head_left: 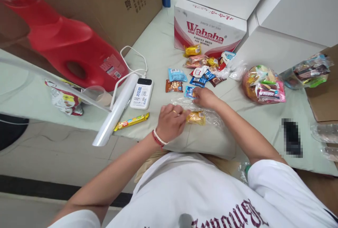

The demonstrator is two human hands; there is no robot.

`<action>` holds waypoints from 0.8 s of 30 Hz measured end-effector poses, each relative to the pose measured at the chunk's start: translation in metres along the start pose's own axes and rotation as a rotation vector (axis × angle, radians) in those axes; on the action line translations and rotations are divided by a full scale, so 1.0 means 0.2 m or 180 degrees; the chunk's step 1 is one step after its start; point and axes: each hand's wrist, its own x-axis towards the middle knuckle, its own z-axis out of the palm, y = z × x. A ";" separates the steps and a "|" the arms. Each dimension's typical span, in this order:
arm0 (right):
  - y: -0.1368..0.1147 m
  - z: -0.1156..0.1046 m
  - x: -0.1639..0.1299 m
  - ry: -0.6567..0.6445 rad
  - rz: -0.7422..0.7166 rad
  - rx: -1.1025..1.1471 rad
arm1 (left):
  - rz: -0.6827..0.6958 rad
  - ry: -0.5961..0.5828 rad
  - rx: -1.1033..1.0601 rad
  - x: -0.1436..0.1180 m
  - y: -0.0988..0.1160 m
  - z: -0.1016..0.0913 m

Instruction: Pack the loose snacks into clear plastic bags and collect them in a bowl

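My left hand [171, 122], with a beaded bracelet at the wrist, is closed at the left edge of a clear plastic bag [215, 118]. A yellow-wrapped snack [196, 117] lies at the bag, touching or very near my left fingertips. Just beyond, my right hand [204, 97] pinches a small blue snack packet [189, 92] by its right side. Behind it lie a light blue packet [177, 74], a brown cookie packet [174, 86], dark blue packets [198, 81] and a dark brown one [218, 80]. My fingers hide part of the bag's far edge.
A Wahaha carton [208, 27] stands behind more snacks. Leftward are a power bank [142, 94] with a white cable, a yellow snack stick [131, 121], a white tube [116, 111] and a big red bottle [79, 51]. A round snack-filled bag [261, 84] sits at right.
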 end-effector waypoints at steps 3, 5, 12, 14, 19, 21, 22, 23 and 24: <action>0.02 -0.03 0.00 -0.0088 -0.0195 0.0362 | -0.0013 -0.0667 0.0052 0.02 0.06 0.05; 0.01 -0.07 -0.07 0.0156 -0.0587 0.0390 | -0.0160 -0.0869 0.0105 0.03 0.07 0.08; -0.17 0.07 -0.48 0.0032 -0.0745 -0.0367 | -0.0414 -0.0830 -0.0141 0.00 0.07 0.13; -0.19 0.18 -0.55 -0.0081 -0.0741 -0.0345 | -0.0450 -0.0724 -0.0582 -0.04 0.02 0.14; -0.15 0.37 -0.59 0.0170 -0.0769 0.0051 | -0.1495 0.0356 -0.1808 -0.14 -0.14 0.09; -0.13 0.39 -0.60 0.0320 -0.0852 0.0291 | -0.2022 0.0815 -0.1508 -0.12 -0.17 0.07; -0.13 0.39 -0.60 0.0385 -0.0895 0.0424 | -0.2107 0.0833 -0.1258 -0.11 -0.18 0.07; -0.12 0.39 -0.60 0.0437 -0.0937 0.0552 | -0.2077 0.0688 -0.1036 -0.09 -0.17 0.06; -0.12 0.38 -0.60 0.0481 -0.0979 0.0667 | -0.1983 0.0434 -0.0894 -0.08 -0.15 0.06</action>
